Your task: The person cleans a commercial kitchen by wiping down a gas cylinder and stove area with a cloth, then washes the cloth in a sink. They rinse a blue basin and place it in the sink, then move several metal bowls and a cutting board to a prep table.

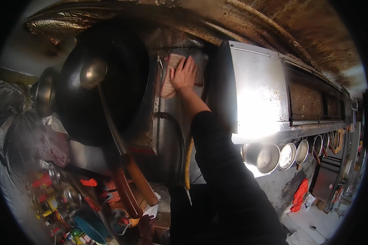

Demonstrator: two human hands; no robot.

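Note:
My right hand (184, 75) lies palm down on a folded pinkish striped cloth (168, 82), pressing it on a metal stove-top panel (171, 107). Left of it sits a large black wok (125, 82). A metal ladle (93, 73) rests in the wok, its wooden handle (142, 183) reaching toward me. Beside that handle is a second reddish wooden handle (127, 196); what it belongs to is hard to see. My left hand (145, 226) is low in the picture, dark and partly cut off, so its grip is unclear.
A steel cabinet with a rack (259, 85) stands on the right, with several pots (268, 157) hung below. A black hose and a yellow ribbed hose (188, 162) run by my sleeve. Metal bowls (72, 196), a teal basin (90, 228) and bottles crowd the lower left.

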